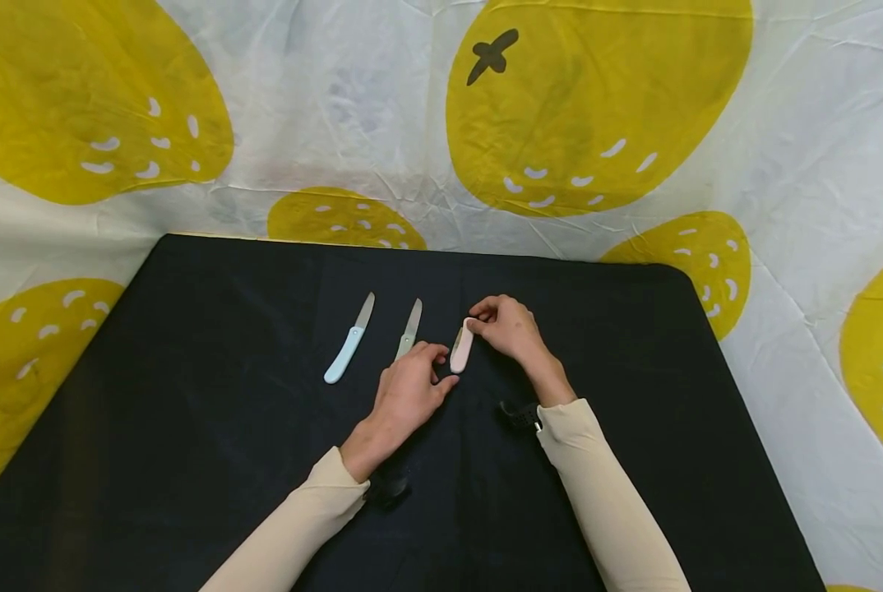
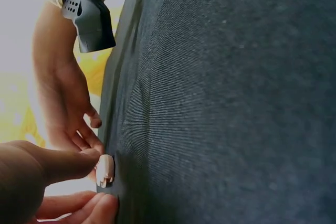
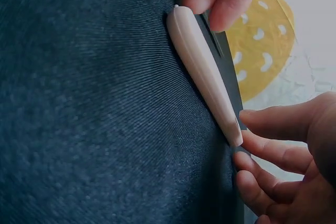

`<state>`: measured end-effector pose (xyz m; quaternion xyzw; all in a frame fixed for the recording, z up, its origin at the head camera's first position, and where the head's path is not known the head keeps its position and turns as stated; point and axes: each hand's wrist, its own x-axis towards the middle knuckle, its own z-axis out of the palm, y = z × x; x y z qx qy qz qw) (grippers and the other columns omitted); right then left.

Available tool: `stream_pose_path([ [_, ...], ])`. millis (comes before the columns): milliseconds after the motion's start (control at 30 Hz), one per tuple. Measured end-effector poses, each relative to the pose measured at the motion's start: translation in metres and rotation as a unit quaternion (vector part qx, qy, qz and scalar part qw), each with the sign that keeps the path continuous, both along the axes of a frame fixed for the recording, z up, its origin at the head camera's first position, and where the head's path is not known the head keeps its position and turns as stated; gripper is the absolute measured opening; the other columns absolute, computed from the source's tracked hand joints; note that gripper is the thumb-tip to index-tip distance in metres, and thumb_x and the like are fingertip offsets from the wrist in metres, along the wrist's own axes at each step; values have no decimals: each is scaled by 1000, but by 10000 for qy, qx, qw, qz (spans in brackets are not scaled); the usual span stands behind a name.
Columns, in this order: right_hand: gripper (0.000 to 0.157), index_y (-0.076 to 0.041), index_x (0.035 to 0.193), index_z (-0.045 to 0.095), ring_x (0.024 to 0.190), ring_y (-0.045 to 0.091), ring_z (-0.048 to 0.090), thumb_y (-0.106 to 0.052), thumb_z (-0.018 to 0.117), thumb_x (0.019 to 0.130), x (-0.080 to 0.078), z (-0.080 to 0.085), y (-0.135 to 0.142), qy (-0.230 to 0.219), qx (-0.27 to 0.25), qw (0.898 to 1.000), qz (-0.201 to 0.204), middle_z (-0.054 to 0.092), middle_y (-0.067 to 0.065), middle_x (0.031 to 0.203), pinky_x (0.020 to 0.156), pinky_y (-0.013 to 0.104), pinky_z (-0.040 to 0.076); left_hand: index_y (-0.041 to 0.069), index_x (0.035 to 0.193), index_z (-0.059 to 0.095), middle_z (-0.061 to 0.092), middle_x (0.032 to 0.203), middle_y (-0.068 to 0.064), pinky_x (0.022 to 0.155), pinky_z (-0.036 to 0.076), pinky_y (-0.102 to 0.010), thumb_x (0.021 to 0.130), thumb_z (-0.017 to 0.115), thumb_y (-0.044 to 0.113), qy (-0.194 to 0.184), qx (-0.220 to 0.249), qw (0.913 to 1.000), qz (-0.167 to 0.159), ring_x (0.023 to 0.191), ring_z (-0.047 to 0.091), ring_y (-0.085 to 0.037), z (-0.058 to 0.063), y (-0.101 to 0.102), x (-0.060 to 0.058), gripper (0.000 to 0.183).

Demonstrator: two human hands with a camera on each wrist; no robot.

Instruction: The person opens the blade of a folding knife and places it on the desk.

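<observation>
A closed folding knife with a pale pink handle (image 1: 461,349) lies on the black cloth between the two hands. The left hand (image 1: 412,386) is around its near end, thumb and fingertips spread apart; in the left wrist view the pink knife (image 2: 105,170) shows in the gap between them. At the far end, the right hand (image 1: 511,329) has its thumb and bent fingers close about the tip of the pink handle (image 3: 202,72), without a plain pinch. An unfolded knife with a grey-green handle (image 1: 404,345) lies partly hidden behind the left hand.
An unfolded knife with a light blue handle (image 1: 345,353) lies left of the others, blade pointing away. Black cloth (image 1: 190,427) covers the table. A white sheet with yellow fruit prints (image 1: 375,107) hangs behind it and at the sides.
</observation>
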<state>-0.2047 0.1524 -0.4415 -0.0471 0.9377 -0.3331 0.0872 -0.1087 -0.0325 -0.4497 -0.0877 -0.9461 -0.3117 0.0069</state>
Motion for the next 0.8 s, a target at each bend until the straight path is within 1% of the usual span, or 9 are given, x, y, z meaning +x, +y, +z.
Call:
stream_pose_path([
  [167,24,-12,114,77,92,25,64,-29,72,98,2,-1,-1,25,-4,10000,13,68,11,109,88,41,47,12,123,71,68,106,1,63,53,-31,88,85,30,-57,-206,9998,48,75,66,-8,0,4,-4,42],
  [267,24,-13,114,77,93,26,64,-30,72,98,3,-1,-1,60,-22,10000,5,69,10,110,91,44,46,12,123,71,67,105,0,63,54,-34,88,86,31,-69,-302,9995,73,73,65,-10,-1,5,-5,42],
  [400,23,-13,113,77,93,26,64,-30,72,98,3,-3,-1,106,-4,9999,-48,68,10,110,94,45,45,13,123,71,66,105,0,67,55,-39,88,86,32,-113,-377,9992,115,77,66,-16,-1,8,-8,42],
  [533,22,-14,112,77,92,26,63,-31,72,98,3,-4,-1,104,2,9999,-101,66,9,110,93,44,45,12,123,71,65,105,-1,71,57,-44,88,85,31,-129,-398,9990,123,82,69,-20,-1,10,-10,42],
  [800,21,-14,111,78,91,25,62,-29,73,98,7,-5,-3,113,-57,9998,-139,66,10,110,89,43,45,12,120,72,64,102,-2,64,53,-39,88,85,30,-9,-482,9987,142,76,67,-20,-4,11,-9,39],
])
